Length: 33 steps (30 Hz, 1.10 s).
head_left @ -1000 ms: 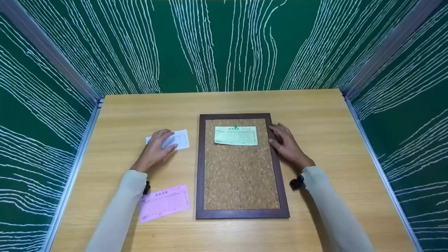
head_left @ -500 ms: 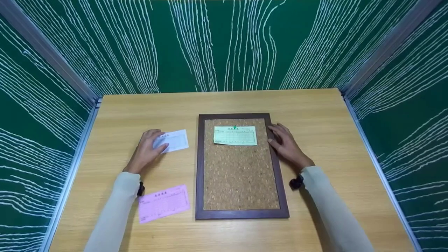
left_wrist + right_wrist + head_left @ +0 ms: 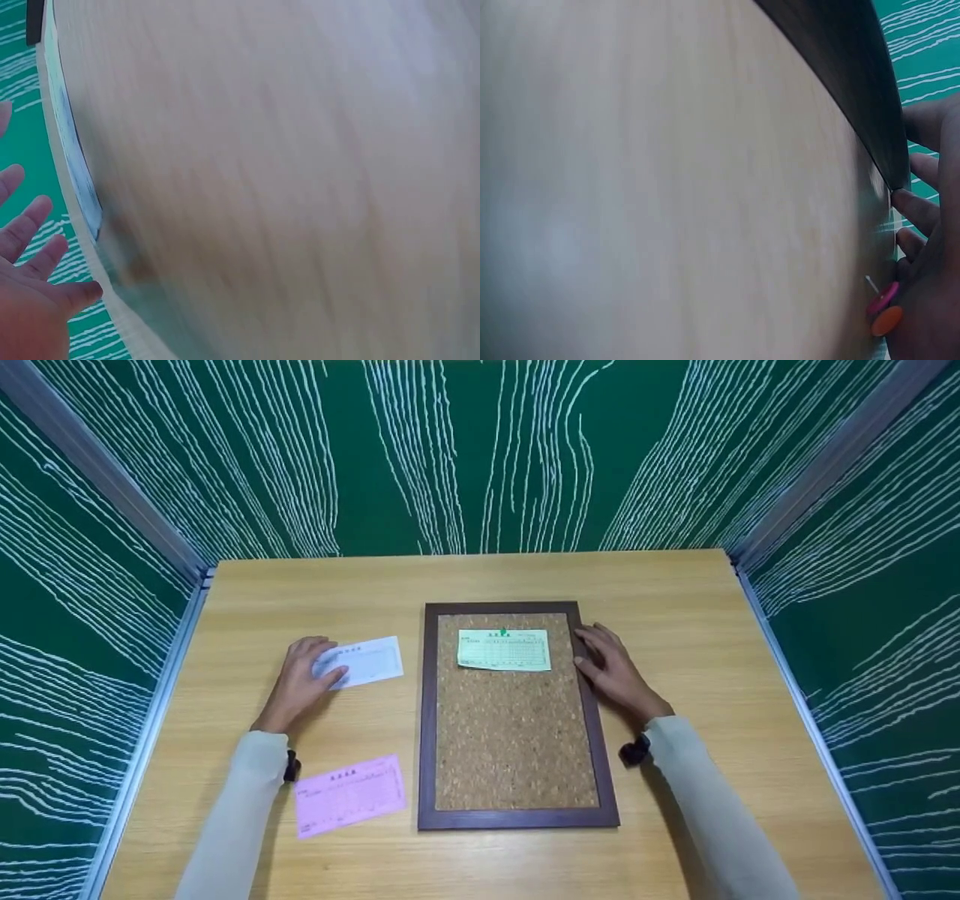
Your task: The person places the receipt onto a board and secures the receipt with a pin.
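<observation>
A framed cork board (image 3: 517, 735) lies flat on the table, a green slip (image 3: 504, 651) fixed near its top by a green thumbtack (image 3: 503, 631). Over the left end of a white slip (image 3: 371, 661) is my left hand (image 3: 294, 679). In the left wrist view its fingers (image 3: 30, 221) are spread and hold nothing. My right hand (image 3: 619, 675) rests its fingertips against the board's right frame edge. A pink thumbtack (image 3: 883, 298) and an orange thumbtack (image 3: 887, 321) are tucked in its palm, seen in the right wrist view; how the fingers keep them is partly hidden.
A pink slip (image 3: 351, 796) lies left of the board, close to my left forearm. Green walls (image 3: 480, 457) with white wavy lines enclose the table (image 3: 480, 581) at the back and sides. Each wrist carries a small black camera (image 3: 634, 750).
My left hand has drawn left along the white slip, uncovering more of it. The slip has turned slightly but stays in nearly the same place. My right hand and the board remain still.
</observation>
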Tool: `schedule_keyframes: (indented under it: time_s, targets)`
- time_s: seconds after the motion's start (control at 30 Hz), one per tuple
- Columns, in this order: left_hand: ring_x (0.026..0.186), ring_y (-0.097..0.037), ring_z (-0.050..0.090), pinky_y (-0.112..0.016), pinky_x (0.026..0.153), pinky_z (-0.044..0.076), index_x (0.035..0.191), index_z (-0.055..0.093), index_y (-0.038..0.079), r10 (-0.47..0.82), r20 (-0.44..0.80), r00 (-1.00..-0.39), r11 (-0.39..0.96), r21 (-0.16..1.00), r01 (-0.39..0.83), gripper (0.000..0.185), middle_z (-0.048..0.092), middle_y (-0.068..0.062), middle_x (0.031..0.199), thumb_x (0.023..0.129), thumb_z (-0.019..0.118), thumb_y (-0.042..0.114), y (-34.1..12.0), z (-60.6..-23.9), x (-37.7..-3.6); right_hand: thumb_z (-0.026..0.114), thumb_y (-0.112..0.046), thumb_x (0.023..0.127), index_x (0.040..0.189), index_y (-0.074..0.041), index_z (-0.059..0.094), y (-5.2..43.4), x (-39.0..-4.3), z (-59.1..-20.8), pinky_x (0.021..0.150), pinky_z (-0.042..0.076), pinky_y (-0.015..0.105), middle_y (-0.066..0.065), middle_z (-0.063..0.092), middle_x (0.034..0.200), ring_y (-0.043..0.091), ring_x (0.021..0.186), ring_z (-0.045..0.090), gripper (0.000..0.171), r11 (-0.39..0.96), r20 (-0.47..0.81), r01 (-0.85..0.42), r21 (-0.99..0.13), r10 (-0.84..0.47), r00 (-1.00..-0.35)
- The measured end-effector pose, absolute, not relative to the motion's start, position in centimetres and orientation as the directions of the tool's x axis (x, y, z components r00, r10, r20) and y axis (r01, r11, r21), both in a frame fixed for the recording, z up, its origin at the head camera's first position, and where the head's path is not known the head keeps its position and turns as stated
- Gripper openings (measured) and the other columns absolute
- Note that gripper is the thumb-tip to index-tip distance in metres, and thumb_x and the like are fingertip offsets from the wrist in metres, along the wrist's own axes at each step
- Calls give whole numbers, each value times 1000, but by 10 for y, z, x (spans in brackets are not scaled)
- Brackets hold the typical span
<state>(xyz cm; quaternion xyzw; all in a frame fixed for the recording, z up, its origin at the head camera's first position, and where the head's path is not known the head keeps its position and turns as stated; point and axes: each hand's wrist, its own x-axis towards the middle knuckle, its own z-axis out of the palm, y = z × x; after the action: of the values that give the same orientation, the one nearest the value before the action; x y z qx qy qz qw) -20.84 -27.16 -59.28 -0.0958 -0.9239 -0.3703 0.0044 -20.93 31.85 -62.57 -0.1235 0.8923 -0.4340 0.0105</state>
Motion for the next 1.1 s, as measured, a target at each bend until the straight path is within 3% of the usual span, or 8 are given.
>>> schedule_keyframes:
  time_s: [0.27, 0.53, 1.1]
  targets:
    - [155, -48, 34, -62, 131, 25, 143, 65, -9, 150, 92, -984, 708, 685, 172, 50, 53, -30, 155, 101, 81, 14, -280, -599, -207, 64, -22, 113, 164, -5, 49, 318, -210, -624, 133, 8, 68, 21, 38, 174, 43, 168, 13, 57, 610, 68, -193, -769, -222, -973]
    - [162, -51, 21, -66, 132, 16, 145, 65, -6, 119, 65, -991, 718, 683, 132, 51, 49, -29, 160, 102, 81, 15, -292, -600, -204, 64, -21, 112, 164, -5, 49, 318, -210, -625, 132, 9, 69, 22, 38, 174, 44, 168, 15, 57, 605, 80, -207, -768, -230, -970]
    - [161, -48, 23, -66, 131, 21, 147, 63, -6, 88, 42, -995, 698, 710, 92, 52, 48, -26, 162, 104, 79, 18, -308, -606, -202, 63, -21, 112, 165, -6, 49, 318, -209, -626, 132, 11, 70, 21, 36, 175, 43, 168, 15, 57, 611, 79, -201, -766, -221, -972]
